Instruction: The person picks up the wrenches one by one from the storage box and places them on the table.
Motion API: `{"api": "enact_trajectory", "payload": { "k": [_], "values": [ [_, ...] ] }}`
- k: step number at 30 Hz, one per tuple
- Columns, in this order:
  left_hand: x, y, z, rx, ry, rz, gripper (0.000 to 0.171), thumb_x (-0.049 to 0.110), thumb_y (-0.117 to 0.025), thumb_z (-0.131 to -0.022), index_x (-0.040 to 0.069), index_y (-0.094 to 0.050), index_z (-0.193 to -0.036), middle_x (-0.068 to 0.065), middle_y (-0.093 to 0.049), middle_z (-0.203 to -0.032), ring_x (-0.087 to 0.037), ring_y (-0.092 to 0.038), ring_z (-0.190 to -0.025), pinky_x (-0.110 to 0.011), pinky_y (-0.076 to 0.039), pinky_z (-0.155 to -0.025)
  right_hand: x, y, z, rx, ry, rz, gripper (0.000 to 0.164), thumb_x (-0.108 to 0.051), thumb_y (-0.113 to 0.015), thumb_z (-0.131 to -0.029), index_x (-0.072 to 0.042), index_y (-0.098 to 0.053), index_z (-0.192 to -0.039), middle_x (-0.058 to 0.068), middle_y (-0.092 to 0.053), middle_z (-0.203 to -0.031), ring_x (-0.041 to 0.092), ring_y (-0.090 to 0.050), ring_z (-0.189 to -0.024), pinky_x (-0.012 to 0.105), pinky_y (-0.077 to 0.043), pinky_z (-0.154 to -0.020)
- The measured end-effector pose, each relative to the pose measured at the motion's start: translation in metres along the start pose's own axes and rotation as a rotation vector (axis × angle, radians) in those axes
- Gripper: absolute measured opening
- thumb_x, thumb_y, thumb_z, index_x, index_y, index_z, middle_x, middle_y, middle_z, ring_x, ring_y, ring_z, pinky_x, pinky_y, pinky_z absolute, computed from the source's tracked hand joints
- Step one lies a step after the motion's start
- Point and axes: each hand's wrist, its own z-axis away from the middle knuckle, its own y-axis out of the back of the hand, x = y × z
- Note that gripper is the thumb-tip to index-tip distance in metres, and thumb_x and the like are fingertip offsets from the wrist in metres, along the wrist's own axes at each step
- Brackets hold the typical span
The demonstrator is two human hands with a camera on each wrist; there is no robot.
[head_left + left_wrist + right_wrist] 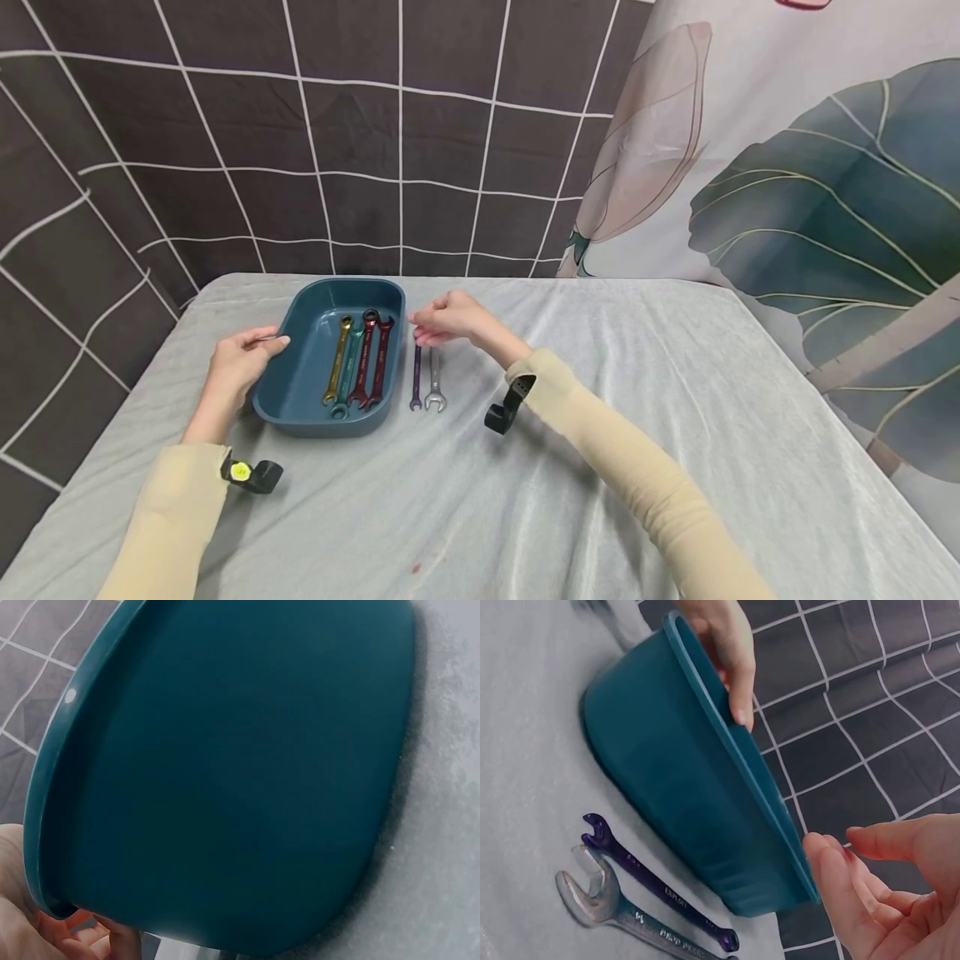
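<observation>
Silver wrench (435, 382) lies partly hidden, left hand (238, 360) pinching bin (302, 377), right hand (452, 318) loosely bent.

Patterned hangings (832, 192) show a screened-off space (room type unclear).

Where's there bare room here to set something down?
Widest: the grey cloth between the right sleeve and the floral backdrop. Also in front of the bin, between both sleeves. Crowded: the bin's right side, with purple wrench and silver wrench, and its inside, with four more wrenches.
</observation>
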Motion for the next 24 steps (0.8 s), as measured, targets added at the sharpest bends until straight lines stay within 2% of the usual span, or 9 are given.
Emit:
{"api": "enact_trajectory", "payload": {
  "k": [7, 14, 24],
  "values": [
    [0.001, 0.000, 0.000, 0.007, 0.001, -0.004, 0.052, 0.027, -0.052, -0.097, 0.002, -0.044, -0.142, -0.022, -0.048, -0.142, -0.030, -0.048, -0.125, -0.039, -0.043, -0.097, -0.008, -0.006, 0.002, -0.008, 0.032, 0.035, 0.031, -0.019, -0.067, -0.090, 0.008, -0.068, -0.105, 0.001, -0.068, -0.066, 0.007, -0.065, -0.060, 0.040, -0.055, -0.087],
    [0.003, -0.001, -0.001, 0.007, -0.026, -0.018, 0.052, 0.027, -0.054, -0.097, 0.000, -0.046, -0.141, -0.023, -0.051, -0.138, -0.027, -0.050, -0.119, -0.034, -0.044, -0.091, -0.012, -0.011, 0.000, -0.032, 0.049, 0.044, 0.034, -0.019, -0.067, -0.090, 0.008, -0.067, -0.112, 0.001, -0.068, -0.069, 0.007, -0.066, -0.060, 0.044, -0.052, -0.090],
    [0.000, 0.000, -0.001, 0.011, -0.016, -0.021, 0.052, 0.027, -0.054, -0.097, 0.000, -0.046, -0.140, -0.023, -0.051, -0.138, -0.027, -0.051, -0.118, -0.036, -0.044, -0.092, -0.015, -0.023, -0.008, -0.065, 0.060, 0.048, 0.030, -0.015, -0.067, -0.090, 0.007, -0.068, -0.110, 0.003, -0.067, -0.070, 0.007, -0.065, -0.058, 0.045, -0.051, -0.091]
  ]
}}
